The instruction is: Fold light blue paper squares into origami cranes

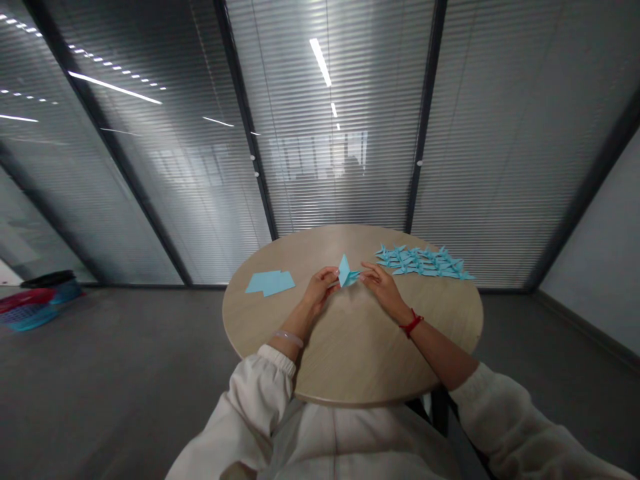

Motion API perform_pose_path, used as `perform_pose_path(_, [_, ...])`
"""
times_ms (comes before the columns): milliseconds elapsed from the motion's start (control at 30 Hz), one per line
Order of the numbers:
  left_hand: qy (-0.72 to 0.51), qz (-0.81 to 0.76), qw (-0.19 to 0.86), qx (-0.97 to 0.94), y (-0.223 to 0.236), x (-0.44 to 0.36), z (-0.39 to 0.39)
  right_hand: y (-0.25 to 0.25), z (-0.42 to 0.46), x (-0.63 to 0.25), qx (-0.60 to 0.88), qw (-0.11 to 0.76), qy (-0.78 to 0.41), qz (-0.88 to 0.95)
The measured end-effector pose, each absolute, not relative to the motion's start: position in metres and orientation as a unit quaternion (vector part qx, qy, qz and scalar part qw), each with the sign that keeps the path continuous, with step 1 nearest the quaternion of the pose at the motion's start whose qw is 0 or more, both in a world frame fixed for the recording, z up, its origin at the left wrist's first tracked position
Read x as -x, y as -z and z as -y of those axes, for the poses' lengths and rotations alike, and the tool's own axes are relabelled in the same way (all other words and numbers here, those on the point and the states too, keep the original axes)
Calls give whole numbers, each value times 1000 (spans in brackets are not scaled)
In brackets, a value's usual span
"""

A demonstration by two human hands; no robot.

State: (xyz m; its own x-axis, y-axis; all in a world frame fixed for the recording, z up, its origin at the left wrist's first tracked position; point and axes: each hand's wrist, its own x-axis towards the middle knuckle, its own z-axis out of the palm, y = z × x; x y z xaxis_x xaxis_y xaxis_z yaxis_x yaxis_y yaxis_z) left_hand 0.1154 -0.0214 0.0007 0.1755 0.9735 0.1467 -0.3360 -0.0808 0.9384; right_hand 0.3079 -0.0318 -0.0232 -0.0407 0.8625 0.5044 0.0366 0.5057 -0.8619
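Left hand (pinched) on folded paper

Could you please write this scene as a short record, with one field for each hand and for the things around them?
Left hand: the hand holds folded blue paper between its fingers
Right hand: the hand has its fingertips at the paper's narrow side; firmness of grip unclear
Left on table: flat blue sheets, overlapping
Right on table: many folded blue pieces, grouped closely
Surface: rounded wooden table
Wrists: pale bracelet left, red band right
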Motion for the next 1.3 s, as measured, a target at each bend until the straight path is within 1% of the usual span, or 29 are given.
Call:
perform_pose_path(167, [-526,-333,600,-503,-2,-118,23,22,33,-309,381,563,-319,660])
perform_pose_path(433, [-508,-337,583,-537,0,-120,22,28,26,-309,373,546,-290,692])
perform_pose_path(567, [-487,-344,576,-560,3,-120,20,28,27,-309,385,524,-270,710])
perform_pose_path(667, [-477,-333,574,-576,4,-123,22,29,28,-310,420,507,-217,721])
perform_pose_path(833, [-444,-311,593,-595,4,-129,27,31,27,-309,439,505,-84,738])
perform_pose_path(967, [-419,-328,574,-623,8,-130,26,32,28,-307,437,495,-37,750])
perform_pose_path(1100, [-462,-323,551,-616,11,-128,21,30,28,-308,442,505,-44,740])
perform_pose_path(1300, [-510,-323,569,-558,4,-128,22,32,24,-310,440,540,-131,705])
